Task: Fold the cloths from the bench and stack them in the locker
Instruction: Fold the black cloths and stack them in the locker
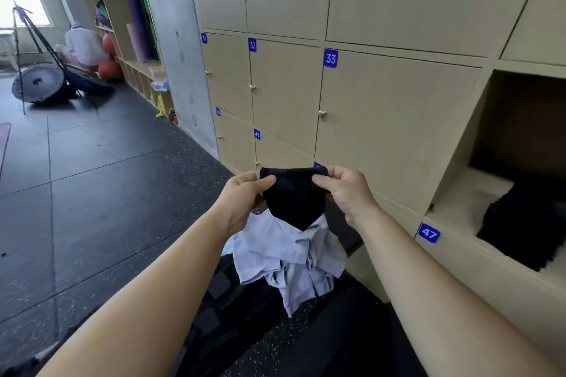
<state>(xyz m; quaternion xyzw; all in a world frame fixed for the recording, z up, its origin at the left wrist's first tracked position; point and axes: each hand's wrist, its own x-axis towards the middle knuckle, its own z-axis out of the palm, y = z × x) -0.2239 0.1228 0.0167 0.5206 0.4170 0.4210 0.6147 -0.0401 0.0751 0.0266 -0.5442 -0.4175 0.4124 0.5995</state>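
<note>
Both hands pinch soft black cloth; point hangs down

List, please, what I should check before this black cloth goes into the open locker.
1. The left hand pinches the black cloth: ok.
2. The right hand pinches it: ok.
3. It is folded square: not ok, lower edge hangs to a point.
4. The locker is open: ok.
5. Room above the black stack inside: ok.
6. The blue cloths are folded: not ok, crumpled heap.
</note>
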